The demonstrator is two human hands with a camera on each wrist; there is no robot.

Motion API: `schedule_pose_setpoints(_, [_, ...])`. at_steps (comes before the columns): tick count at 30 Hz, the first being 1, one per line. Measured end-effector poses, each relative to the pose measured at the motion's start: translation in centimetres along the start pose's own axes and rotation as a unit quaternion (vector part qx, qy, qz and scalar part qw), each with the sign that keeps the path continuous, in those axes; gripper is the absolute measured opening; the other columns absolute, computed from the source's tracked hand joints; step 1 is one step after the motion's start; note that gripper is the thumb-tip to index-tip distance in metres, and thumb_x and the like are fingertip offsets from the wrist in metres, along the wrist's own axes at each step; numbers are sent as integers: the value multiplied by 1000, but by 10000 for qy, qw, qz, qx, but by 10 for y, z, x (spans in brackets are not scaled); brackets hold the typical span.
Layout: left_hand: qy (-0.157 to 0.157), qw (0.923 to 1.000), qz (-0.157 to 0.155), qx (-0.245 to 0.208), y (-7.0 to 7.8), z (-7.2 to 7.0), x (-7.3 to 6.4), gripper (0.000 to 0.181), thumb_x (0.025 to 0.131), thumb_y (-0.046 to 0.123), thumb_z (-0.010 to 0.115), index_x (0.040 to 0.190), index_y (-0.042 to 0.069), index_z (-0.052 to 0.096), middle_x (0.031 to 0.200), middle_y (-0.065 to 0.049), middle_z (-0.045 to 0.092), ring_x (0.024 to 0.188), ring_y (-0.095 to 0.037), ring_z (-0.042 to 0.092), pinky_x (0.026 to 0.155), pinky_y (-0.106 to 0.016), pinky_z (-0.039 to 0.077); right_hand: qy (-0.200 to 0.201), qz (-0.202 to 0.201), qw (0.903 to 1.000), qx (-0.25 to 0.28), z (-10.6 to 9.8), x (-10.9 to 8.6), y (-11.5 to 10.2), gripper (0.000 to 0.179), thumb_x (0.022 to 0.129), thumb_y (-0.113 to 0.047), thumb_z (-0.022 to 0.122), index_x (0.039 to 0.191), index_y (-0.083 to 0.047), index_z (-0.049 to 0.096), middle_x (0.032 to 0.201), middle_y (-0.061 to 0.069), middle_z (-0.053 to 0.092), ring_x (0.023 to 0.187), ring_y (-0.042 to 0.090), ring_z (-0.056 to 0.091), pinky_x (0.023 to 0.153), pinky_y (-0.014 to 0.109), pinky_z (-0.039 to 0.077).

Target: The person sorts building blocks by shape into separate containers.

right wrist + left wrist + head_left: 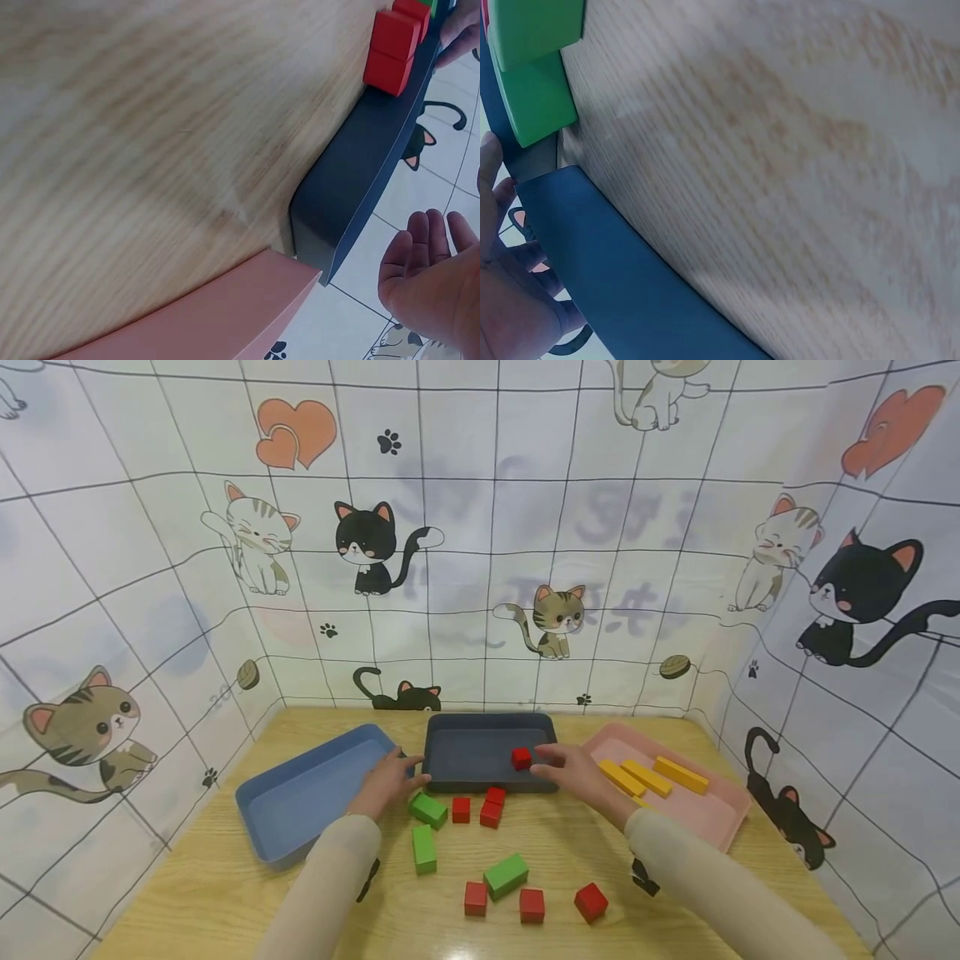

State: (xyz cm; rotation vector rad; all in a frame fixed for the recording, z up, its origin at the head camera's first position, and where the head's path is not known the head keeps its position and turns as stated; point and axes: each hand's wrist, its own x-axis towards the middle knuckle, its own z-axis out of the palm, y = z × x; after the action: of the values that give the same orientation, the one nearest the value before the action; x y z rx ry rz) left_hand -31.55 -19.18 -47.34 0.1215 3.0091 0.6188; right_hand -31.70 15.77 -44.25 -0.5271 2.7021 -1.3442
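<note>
A dark grey tray (491, 787) stands at the back middle, with one red cube (521, 759) in its right part. My right hand (573, 770) hovers over this tray's right edge, its fingers close to the cube. In the right wrist view its relaxed fingers (417, 251) hold nothing. My left hand (390, 783) reaches across the right edge of the blue tray (273, 862) to the dark tray's left side, fingers extended and holding nothing. Whether it touches the dark tray, I cannot tell. A green block (428, 810) lies just in front of its thumb.
On the wooden table lie more green blocks (424, 849) and several red cubes (532, 906), some against the dark tray's front. At right, a pink tray (731, 831) bears several yellow sticks (681, 774). Cat-patterned cloth walls (465, 543) enclose the table's back and sides.
</note>
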Motion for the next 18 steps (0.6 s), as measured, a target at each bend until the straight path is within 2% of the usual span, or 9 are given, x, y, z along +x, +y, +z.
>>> schedule_pose_setpoints(7, [14,10000,0,60,0,-3,-2,56,97,44,61,147,19,52,158,-26,25,142,-51,24,105,-74,22,-208,-10,9995,228,-9,-23,4,49,94,-29,71,136,-5,60,136,15,59,121,30,57,97,45,49])
schedule_pose_setpoints(14, [2,9999,25,133,0,-2,-2,56,97,45,61,147,20,51,158,-25,26,142,-51,25,105,-74,24,-453,-269,9983,254,-16,-47,11,48,93,-28,71,132,-1,62,129,18,62,105,26,61,80,35,54])
schedule_pose_setpoints(18, [3,9999,20,105,0,-2,-2,56,97,45,61,147,20,51,158,-25,26,142,-50,25,105,-74,23,-653,-395,9968,229,-21,-62,17,48,93,-27,71,132,0,62,127,20,62,105,28,60,78,32,54])
